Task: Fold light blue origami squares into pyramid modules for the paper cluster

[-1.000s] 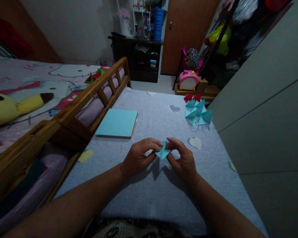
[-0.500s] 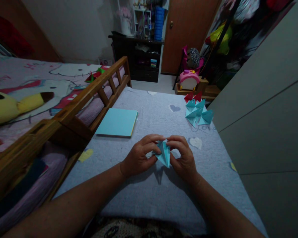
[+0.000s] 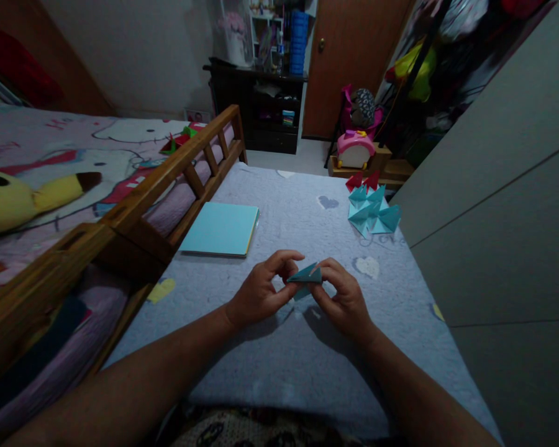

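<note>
A small folded piece of light-blue origami paper (image 3: pixel 306 275) is held between my two hands, a little above the bedspread. My left hand (image 3: pixel 268 285) pinches its left end, thumb below and index finger raised above it. On the other side, my right hand (image 3: pixel 342 295) grips the right end between thumb and fingers. One flap of the paper points downward between the hands. Beyond my left hand lies a square stack of light-blue paper (image 3: pixel 221 228). Several folded light-blue paper pieces (image 3: pixel 372 211) stand at the far right of the bed, with red folded paper (image 3: pixel 363 180) behind them.
A wooden bed rail (image 3: pixel 168 177) runs along the left, with a yellow plush toy (image 3: pixel 32 202) on the bed beyond it. A pale cabinet (image 3: pixel 507 236) closes off the right side. The heart-patterned bedspread (image 3: pixel 279 366) lies under my hands.
The folded paper has turned from pointing down toward me to lying more sideways, its tip now to the left. My left index finger has lifted from it.
</note>
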Tool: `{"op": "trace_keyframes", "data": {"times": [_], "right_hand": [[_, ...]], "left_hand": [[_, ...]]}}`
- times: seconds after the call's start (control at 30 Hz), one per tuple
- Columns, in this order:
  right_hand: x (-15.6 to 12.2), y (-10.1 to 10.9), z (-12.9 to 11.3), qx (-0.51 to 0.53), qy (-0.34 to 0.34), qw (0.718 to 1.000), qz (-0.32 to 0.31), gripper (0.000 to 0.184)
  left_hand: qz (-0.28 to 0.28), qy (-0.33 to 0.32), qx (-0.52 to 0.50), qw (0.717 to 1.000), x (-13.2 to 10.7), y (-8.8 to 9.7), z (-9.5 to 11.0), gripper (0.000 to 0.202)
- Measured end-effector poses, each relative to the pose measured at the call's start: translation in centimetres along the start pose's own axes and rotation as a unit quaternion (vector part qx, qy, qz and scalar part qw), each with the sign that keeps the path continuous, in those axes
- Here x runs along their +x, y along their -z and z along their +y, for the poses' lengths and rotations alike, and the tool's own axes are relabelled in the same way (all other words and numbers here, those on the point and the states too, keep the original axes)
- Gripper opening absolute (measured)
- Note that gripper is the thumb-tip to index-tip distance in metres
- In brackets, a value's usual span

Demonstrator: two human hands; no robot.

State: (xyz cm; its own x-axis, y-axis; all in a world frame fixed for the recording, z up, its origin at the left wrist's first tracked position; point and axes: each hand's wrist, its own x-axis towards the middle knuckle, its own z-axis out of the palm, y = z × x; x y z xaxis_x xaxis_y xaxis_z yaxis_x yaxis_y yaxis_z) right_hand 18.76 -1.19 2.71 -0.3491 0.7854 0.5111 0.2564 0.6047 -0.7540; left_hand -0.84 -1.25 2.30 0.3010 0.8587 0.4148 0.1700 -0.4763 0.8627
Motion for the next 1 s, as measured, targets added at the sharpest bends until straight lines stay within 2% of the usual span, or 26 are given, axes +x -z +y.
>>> {"op": "trace_keyframes", "data": {"times": [0.07, 0.2, 0.37, 0.67, 0.8, 1.0], "right_hand": [[0.0, 0.1, 0.1, 0.031, -0.049, 0.998, -0.023, 0.008], [-0.1, -0.1, 0.6, 0.116, -0.152, 0.98, -0.049, 0.011], [-0.2, -0.5, 1.1, 0.24, -0.23, 0.941, -0.064, 0.019], [0.1, -0.9, 1.0, 0.269, -0.266, 0.925, -0.047, 0.027], [0.2, -0.9, 1.1, 0.274, -0.279, 0.92, -0.036, 0.03], [0.3, -0.6, 1.0, 0.279, -0.294, 0.914, -0.033, 0.029]], "left_hand": [[-0.044, 0.055, -0.025, 0.997, 0.2, 0.1, 0.1, 0.007], [-0.067, 0.157, -0.109, 0.979, 0.5, 0.1, -0.1, 0.021], [-0.082, 0.217, -0.165, 0.958, 0.5, -0.3, -0.5, 0.027], [-0.129, 0.279, -0.221, 0.926, 0.4, -0.8, -0.5, 0.028], [-0.152, 0.264, -0.206, 0.93, 0.4, -0.8, -0.7, 0.024], [-0.132, 0.259, -0.185, 0.939, 0.2, -1.1, -0.8, 0.023]]}}
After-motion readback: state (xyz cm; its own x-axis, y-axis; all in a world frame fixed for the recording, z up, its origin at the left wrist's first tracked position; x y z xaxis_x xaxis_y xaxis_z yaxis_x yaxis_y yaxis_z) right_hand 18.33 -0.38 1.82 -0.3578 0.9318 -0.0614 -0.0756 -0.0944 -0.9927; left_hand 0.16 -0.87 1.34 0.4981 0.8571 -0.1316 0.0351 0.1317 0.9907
